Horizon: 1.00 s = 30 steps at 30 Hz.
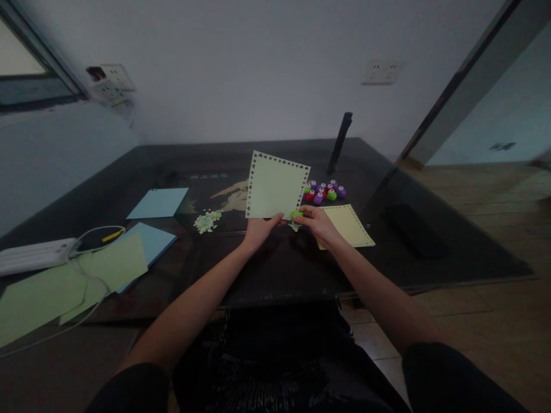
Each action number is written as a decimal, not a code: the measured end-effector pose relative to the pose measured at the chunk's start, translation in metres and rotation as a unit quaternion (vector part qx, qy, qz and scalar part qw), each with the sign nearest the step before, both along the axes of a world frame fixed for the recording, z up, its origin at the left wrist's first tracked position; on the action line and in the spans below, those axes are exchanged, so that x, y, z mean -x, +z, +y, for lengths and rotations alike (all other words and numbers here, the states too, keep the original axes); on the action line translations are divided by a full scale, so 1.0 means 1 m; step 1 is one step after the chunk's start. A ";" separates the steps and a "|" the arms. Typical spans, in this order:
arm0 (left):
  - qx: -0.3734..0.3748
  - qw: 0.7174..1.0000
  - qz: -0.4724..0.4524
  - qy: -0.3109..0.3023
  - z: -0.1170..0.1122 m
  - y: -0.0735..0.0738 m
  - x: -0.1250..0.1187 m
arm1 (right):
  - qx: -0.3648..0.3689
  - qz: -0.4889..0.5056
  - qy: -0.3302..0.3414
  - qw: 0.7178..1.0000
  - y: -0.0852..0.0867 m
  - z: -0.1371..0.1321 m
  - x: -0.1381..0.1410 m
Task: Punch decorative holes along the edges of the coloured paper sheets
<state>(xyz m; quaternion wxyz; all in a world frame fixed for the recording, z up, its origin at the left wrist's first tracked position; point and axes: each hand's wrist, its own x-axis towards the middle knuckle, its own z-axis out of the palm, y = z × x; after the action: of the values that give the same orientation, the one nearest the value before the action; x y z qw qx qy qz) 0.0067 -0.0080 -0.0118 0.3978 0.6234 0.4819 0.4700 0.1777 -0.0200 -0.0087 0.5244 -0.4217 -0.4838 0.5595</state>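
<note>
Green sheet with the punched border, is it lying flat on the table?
No, the left hand holds the green sheet up by its bottom edge, above the table.

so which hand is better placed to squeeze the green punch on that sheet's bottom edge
Right, probably. The right hand grips the green punch at the lower corner of the pale green sheet, while the left hand pinches the sheet's bottom edge, holding it up.

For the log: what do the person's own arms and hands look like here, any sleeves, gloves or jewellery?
The left hand and the right hand are bare, without gloves. Both forearms are uncovered; a black left sleeve and a black right sleeve start only near the elbows, at the picture's bottom edge. No watch, bracelet or ring shows, though the picture is dim.
</note>
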 end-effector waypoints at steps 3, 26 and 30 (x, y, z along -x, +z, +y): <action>-0.004 1.000 0.007 -0.002 0.001 -0.002 0.000 | -0.010 -0.011 -0.007 1.000 0.000 0.000 0.000; 0.005 0.999 -0.040 -0.002 0.007 -0.008 -0.001 | 0.009 -0.022 0.004 1.000 -0.004 0.003 -0.002; 0.010 0.998 -0.063 0.001 0.006 -0.004 0.000 | 0.010 -0.028 0.001 1.000 -0.004 0.005 -0.005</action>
<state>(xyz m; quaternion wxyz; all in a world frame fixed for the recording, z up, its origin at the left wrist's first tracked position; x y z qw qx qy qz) 0.0066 -0.0019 -0.0154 0.4331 0.5880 0.4609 0.5042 0.1824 -0.0149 -0.0129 0.5059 -0.4413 -0.4932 0.5532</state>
